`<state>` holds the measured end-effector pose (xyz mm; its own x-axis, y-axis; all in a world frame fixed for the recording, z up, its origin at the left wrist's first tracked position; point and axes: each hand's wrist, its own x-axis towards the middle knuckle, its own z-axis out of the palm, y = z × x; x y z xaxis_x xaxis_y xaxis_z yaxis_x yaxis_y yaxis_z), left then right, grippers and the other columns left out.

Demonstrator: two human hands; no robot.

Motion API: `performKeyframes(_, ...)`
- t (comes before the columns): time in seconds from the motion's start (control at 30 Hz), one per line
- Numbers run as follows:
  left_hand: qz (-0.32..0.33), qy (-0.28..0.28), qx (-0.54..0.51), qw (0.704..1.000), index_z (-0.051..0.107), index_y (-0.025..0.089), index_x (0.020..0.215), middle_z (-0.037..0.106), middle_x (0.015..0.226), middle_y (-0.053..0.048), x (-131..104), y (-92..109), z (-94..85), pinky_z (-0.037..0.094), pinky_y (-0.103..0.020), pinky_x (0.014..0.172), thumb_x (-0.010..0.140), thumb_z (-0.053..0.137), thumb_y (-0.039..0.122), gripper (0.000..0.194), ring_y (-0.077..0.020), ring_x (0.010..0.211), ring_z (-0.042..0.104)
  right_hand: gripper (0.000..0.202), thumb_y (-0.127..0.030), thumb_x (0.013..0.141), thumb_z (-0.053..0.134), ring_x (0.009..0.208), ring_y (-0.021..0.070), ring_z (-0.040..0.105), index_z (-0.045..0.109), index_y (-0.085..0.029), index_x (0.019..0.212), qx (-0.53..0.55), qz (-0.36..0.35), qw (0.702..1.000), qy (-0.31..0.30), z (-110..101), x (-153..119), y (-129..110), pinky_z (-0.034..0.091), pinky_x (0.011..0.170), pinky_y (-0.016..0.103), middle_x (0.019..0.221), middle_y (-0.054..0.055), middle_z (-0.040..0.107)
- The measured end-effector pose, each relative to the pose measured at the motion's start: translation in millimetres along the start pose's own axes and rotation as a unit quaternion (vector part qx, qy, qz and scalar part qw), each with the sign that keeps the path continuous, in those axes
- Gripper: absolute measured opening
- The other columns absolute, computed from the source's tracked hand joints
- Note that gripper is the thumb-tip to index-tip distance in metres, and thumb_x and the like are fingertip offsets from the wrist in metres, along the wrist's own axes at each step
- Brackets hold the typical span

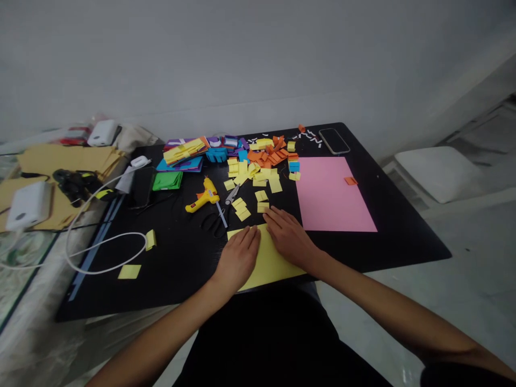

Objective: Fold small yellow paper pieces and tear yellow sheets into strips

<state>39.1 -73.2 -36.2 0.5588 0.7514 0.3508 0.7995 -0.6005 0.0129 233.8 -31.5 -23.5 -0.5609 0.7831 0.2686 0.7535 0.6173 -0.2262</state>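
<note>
Table (403, 236) black, grey wall behind. Yellow sheet (270, 263) under both hands (238, 258) (291, 236), palms down, flattish, gripping unclear.

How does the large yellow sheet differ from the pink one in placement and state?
The yellow sheet has the left hand and right hand on it; the pink sheet has only an orange piece. The yellow sheet reaches the table's near edge; the pink sheet sits farther back. Both lie flat.
</note>
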Motion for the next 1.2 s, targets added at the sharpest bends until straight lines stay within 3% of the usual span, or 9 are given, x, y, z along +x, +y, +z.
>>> performKeyframes(0.13,-0.004,-0.012,0.003,1.000,0.064,0.006,0.131,0.070,0.135,-0.018,3,-1,-0.3,0.058,-0.044,0.101,0.094,0.049,0.002,0.040,-0.0311,0.125,0.066,0.041,-0.012,0.104,0.040,0.142,0.0309,0.053,0.061,0.000,0.138,0.014,-0.028,0.999,0.007,-3,-27,-28,0.048,0.117,0.048,0.145,0.024,0.061)
performKeyframes(0.27,-0.022,-0.023,-0.006,0.999,0.061,0.005,0.134,0.068,0.137,-0.020,3,0,1.1,0.057,-0.046,0.102,0.093,0.047,0.001,0.044,-0.0315,0.128,0.064,0.036,-0.013,0.102,0.046,0.139,0.0286,0.057,0.067,-0.006,0.130,0.041,-0.061,0.997,0.013,-1,-67,-60,0.052,0.115,0.044,0.142,0.018,0.065)
performKeyframes(0.33,-0.029,-0.026,-0.009,0.999,0.060,0.005,0.136,0.066,0.139,-0.020,2,1,2.7,0.057,-0.047,0.102,0.092,0.046,0.000,0.047,-0.0318,0.129,0.063,0.038,-0.016,0.102,0.049,0.140,0.0285,0.056,0.063,-0.006,0.136,0.045,-0.060,0.997,0.013,1,-85,-66,0.053,0.115,0.044,0.145,0.016,0.063)
performKeyframes(0.47,-0.028,-0.021,-0.006,0.999,0.060,0.003,0.136,0.066,0.139,-0.021,1,3,4.9,0.056,-0.047,0.103,0.092,0.047,0.001,0.045,-0.0332,0.129,0.063,0.059,-0.017,0.102,0.049,0.141,0.0300,0.055,0.036,-0.009,0.159,0.028,-0.061,0.998,0.008,2,-111,-60,0.057,0.109,0.051,0.151,0.015,0.057)
performKeyframes(0.6,-0.025,-0.018,-0.009,0.999,0.059,0.002,0.136,0.065,0.141,-0.020,0,2,4.6,0.056,-0.046,0.103,0.093,0.047,0.002,0.045,-0.0331,0.129,0.063,0.075,-0.020,0.102,0.050,0.137,0.0311,0.059,0.011,-0.017,0.166,-0.001,-0.012,1.000,0.005,-6,-133,-43,0.056,0.107,0.056,0.150,0.012,0.058)
performKeyframes(0.87,-0.020,-0.005,-0.004,1.000,0.060,0.003,0.136,0.066,0.139,-0.021,0,3,6.3,0.056,-0.046,0.103,0.094,0.045,0.002,0.044,-0.0331,0.128,0.063,0.071,-0.020,0.100,0.054,0.141,0.0353,0.054,0.025,-0.024,0.165,-0.059,0.077,0.994,0.048,-23,-170,-11,0.045,0.114,0.063,0.152,0.012,0.057)
performKeyframes(1.03,-0.025,-0.007,-0.016,1.000,0.059,0.002,0.135,0.066,0.138,-0.022,1,4,6.9,0.056,-0.048,0.102,0.094,0.046,0.002,0.043,-0.0346,0.128,0.063,0.053,-0.018,0.101,0.050,0.143,0.0339,0.052,0.046,-0.025,0.154,0.020,0.104,0.990,0.094,-27,-153,-10,0.050,0.110,0.063,0.153,0.012,0.055)
performKeyframes(1.13,-0.027,-0.024,-0.019,0.999,0.058,0.003,0.137,0.065,0.139,-0.022,1,4,4.8,0.055,-0.049,0.103,0.093,0.044,0.001,0.047,-0.0344,0.130,0.062,0.046,-0.018,0.102,0.052,0.146,0.0309,0.049,0.053,-0.024,0.147,0.084,0.097,0.988,0.088,-24,-112,-15,0.053,0.110,0.057,0.150,0.011,0.059)
performKeyframes(1.2,-0.023,-0.029,-0.011,0.999,0.058,0.003,0.137,0.065,0.140,-0.022,1,4,3.4,0.055,-0.048,0.104,0.093,0.044,0.002,0.047,-0.0343,0.131,0.061,0.048,-0.017,0.103,0.048,0.148,0.0288,0.047,0.049,-0.021,0.152,0.092,0.062,0.992,0.064,-19,-80,-17,0.048,0.117,0.056,0.153,0.013,0.056)
